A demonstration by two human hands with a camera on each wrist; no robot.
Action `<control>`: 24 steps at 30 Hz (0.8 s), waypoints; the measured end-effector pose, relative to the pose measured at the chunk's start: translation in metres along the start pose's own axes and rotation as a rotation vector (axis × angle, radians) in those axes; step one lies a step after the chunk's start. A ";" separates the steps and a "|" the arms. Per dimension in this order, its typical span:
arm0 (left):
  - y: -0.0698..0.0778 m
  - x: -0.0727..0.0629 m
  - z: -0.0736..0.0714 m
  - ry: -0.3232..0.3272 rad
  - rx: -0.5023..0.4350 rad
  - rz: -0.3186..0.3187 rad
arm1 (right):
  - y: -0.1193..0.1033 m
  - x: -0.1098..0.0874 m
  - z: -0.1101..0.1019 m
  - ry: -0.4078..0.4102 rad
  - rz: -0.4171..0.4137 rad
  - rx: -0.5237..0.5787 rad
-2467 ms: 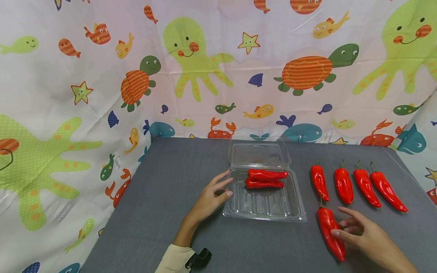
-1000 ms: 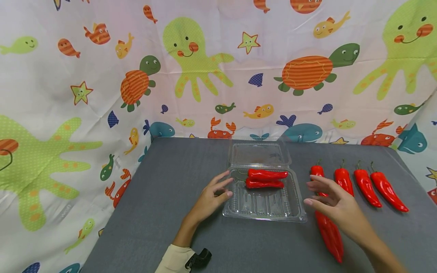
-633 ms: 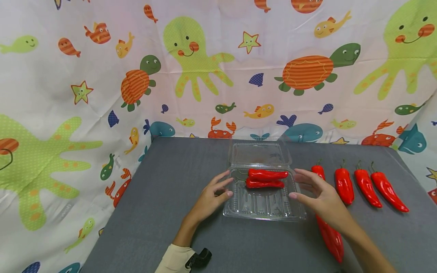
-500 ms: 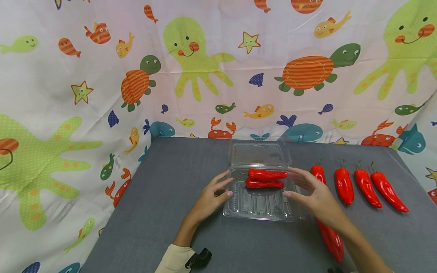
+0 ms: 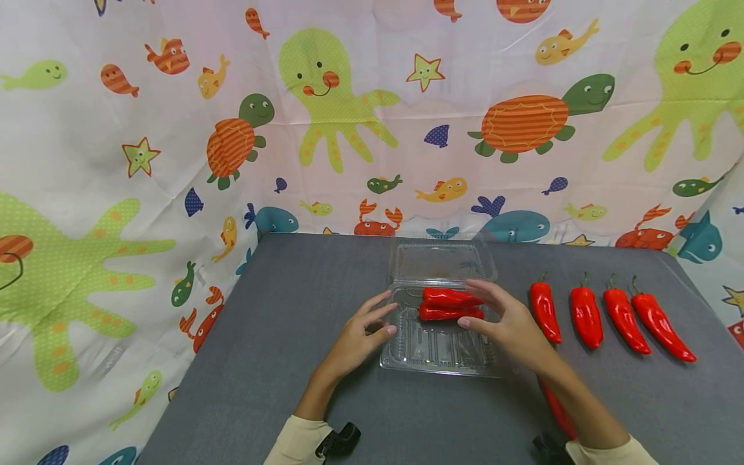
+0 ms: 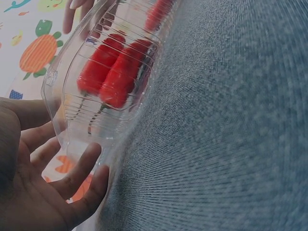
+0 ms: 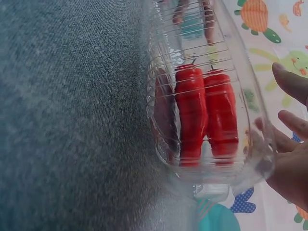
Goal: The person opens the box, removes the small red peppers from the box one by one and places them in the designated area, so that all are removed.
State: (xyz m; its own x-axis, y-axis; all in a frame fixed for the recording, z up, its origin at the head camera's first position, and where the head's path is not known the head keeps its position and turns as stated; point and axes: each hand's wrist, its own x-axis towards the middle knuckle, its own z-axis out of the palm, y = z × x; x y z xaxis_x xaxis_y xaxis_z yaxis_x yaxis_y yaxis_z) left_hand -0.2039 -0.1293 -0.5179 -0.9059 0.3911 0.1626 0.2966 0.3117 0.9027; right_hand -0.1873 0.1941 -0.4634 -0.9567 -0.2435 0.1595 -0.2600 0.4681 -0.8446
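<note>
Two red chili peppers [image 5: 447, 312] with green stems lie side by side across the far half of a clear plastic clamshell box [image 5: 427, 371], whose lid [image 5: 440, 261] is folded back. My left hand [image 5: 356, 337] rests at the box's left wall with fingers spread and loosely bent. Over the right side of the box is my right hand [image 5: 518, 330], thumb and fingers apart, fingertips overlapping the pepper tips. In the right wrist view that hand [image 7: 288, 149] shows nothing in its grasp. The left wrist view shows my left hand [image 6: 57, 190] beside the box wall.
Several red chili peppers [image 5: 586, 318] stand in a row on the grey table [image 5: 308, 284] to the right. One more chili pepper [image 5: 559, 410] lies nearer me, partly hidden under my right forearm. A cloth with sea animals [image 5: 343, 84] hangs behind the table.
My right hand has moved left and away from me, from the near chili pepper to over the box. The left hand and the peppers in the box have stayed in place.
</note>
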 end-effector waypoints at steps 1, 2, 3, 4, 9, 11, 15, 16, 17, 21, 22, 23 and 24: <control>0.000 0.000 0.000 0.000 -0.001 0.001 | 0.000 0.001 0.001 -0.001 -0.001 -0.001; 0.000 0.000 0.000 0.000 -0.001 0.001 | 0.000 0.003 0.002 -0.003 -0.002 0.004; 0.000 0.000 0.000 0.000 -0.001 0.001 | 0.000 0.004 0.003 -0.006 -0.002 0.008; 0.000 0.000 0.000 0.000 -0.001 0.001 | 0.000 0.005 0.004 -0.009 -0.003 0.009; 0.000 0.000 0.001 0.002 0.000 0.000 | -0.001 0.010 0.008 -0.019 -0.007 0.003; -0.001 -0.001 0.001 0.005 -0.001 0.002 | -0.001 0.012 0.009 -0.018 -0.007 -0.006; -0.001 -0.001 0.001 0.009 -0.003 0.001 | 0.000 0.014 0.012 -0.010 -0.006 -0.024; -0.001 -0.002 0.001 0.009 -0.002 0.000 | 0.000 0.014 0.012 -0.009 -0.006 -0.029; -0.001 -0.002 0.001 0.008 -0.002 -0.001 | 0.001 0.014 0.012 -0.008 -0.005 -0.031; -0.002 -0.002 0.001 0.010 0.000 0.003 | 0.002 0.015 0.012 -0.007 -0.002 -0.040; -0.002 -0.002 0.001 0.009 -0.001 0.004 | 0.002 0.015 0.012 -0.008 0.000 -0.041; -0.002 -0.002 0.001 0.009 -0.001 0.003 | 0.002 0.016 0.012 -0.009 0.001 -0.041; -0.002 -0.002 0.001 0.010 0.000 0.005 | 0.002 0.016 0.012 -0.010 0.001 -0.041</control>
State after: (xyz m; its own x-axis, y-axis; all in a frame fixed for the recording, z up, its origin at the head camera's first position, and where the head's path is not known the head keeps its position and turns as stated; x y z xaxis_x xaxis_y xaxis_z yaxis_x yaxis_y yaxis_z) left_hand -0.2028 -0.1294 -0.5209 -0.9075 0.3839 0.1707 0.3007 0.3096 0.9021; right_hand -0.2011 0.1808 -0.4687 -0.9556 -0.2515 0.1533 -0.2644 0.5027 -0.8231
